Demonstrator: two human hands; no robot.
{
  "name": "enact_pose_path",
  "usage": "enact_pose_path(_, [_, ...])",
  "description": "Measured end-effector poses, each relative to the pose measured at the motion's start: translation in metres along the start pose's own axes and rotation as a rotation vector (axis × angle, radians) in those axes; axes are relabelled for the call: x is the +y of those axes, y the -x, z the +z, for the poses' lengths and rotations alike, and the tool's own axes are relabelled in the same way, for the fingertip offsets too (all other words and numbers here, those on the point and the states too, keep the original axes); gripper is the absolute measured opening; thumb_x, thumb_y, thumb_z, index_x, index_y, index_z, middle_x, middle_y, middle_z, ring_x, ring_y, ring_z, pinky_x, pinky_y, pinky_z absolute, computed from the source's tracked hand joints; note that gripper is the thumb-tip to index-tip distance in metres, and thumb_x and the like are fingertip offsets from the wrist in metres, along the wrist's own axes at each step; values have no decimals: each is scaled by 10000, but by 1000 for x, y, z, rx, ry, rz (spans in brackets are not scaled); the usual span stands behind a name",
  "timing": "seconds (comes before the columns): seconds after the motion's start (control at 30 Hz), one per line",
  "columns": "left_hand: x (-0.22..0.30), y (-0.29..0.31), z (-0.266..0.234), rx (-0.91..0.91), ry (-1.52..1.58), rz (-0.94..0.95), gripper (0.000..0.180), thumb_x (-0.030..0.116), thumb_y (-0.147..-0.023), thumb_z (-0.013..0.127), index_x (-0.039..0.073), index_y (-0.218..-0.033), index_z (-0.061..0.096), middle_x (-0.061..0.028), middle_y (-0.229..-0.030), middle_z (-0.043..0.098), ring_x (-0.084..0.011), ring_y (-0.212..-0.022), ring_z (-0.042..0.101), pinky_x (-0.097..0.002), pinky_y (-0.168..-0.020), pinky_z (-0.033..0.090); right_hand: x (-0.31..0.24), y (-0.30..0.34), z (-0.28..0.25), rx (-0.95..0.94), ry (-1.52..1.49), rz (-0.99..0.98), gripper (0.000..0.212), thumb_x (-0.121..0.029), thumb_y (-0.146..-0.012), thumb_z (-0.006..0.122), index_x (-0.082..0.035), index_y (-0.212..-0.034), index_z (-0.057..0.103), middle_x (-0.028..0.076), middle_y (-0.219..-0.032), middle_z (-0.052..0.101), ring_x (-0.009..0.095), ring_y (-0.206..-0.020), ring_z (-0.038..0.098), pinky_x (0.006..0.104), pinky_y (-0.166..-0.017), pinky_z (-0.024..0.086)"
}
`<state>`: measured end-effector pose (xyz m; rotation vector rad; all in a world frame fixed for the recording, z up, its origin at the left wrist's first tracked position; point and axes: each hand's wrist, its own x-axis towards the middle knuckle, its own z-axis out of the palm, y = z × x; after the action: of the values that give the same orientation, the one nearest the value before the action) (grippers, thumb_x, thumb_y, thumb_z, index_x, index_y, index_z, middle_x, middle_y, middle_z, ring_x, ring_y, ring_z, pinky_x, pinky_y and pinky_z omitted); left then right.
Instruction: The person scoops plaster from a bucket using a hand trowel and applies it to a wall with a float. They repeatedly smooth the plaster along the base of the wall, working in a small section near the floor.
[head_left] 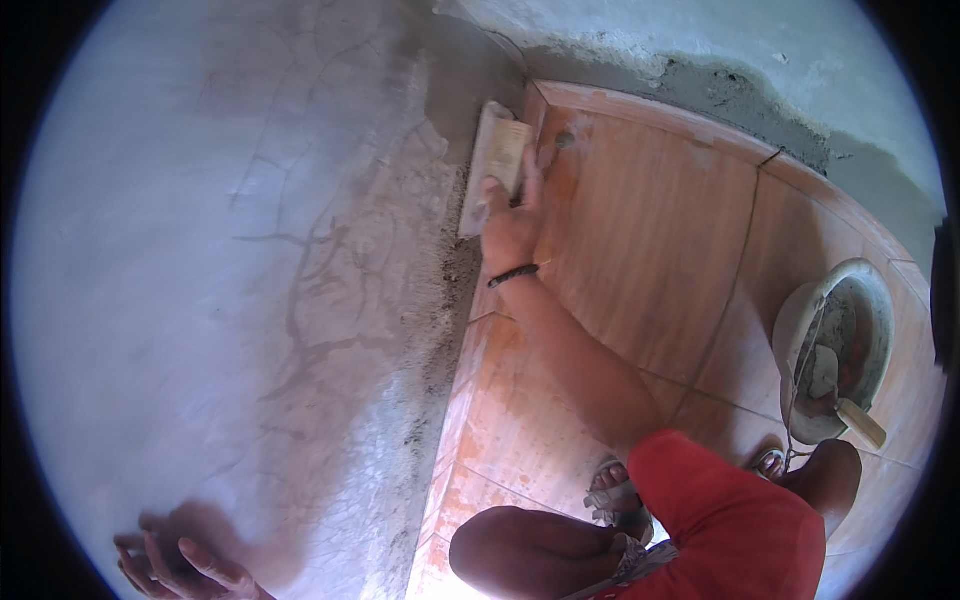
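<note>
My right hand (512, 228) grips a plastering float (488, 135), a pale rectangular plate with a yellowish block on it. The float lies along the foot of the left wall, close to the corner, just above the tile skirting. A dark bracelet circles that wrist. Wet grey mortar (460, 95) covers the wall around the corner. At the lower left my left hand (185, 555) is held in front of the cracked grey wall (310, 250), fingers apart and nothing in them; whether it touches the wall I cannot tell.
A bucket (790, 320) with mortar residue stands on the brown tiled floor (640, 230) at the right, a wooden-handled trowel (860, 424) resting in it. Tile skirting (690, 120) runs under the far wall, with rough mortar above. My sandalled foot (612, 490) and bent knees are near the lower edge.
</note>
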<state>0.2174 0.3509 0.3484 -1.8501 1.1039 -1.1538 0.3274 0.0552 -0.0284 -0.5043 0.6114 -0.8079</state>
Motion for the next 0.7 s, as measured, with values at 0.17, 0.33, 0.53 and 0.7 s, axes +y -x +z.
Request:
enact_pose_path(0.17, [-4, 7, 3, 9, -41, 40, 306, 215, -974, 447, 67, -1228, 535, -93, -1188, 616, -319, -1261, 387, -420, -1073, 260, -36, 57, 23, -228, 348, -401, 620, -201, -882, 619, -36, -1415, 347, 173, -1318, 496, 241, -1194, 494, 371, -985, 418])
enact_pose_path(0.33, [-3, 4, -2, -26, 9, 34, 298, 204, -978, 431, 82, -1227, 539, -97, -1205, 609, -313, -1269, 381, -429, -1080, 252, -44, 41, -9, -158, 44, -161, 637, -138, -889, 631, -95, -1437, 311, 114, -1310, 491, 173, -1088, 535, 296, -897, 464])
enact_pose_path(0.53, [3, -4, -1, -11, 16, -28, 306, 215, -967, 427, 79, -1215, 544, -107, -1191, 612, -331, -1267, 381, -463, -1074, 260, 1, -57, -73, -84, -274, 144, 686, -149, -860, 668, -133, -1447, 313, 21, -1214, 542, 130, -958, 543, 287, -774, 451])
enact_pose_path(0.7, [-1, -4, -1, -31, 18, -3, 317, 212, -960, 438, 26, -1193, 543, -105, -1159, 623, -345, -1266, 377, -464, -1072, 265, 16, -59, -49, -103, -154, 61, 629, -87, -864, 646, -84, -1422, 356, 50, -1242, 530, 145, -1041, 520, 295, -856, 440])
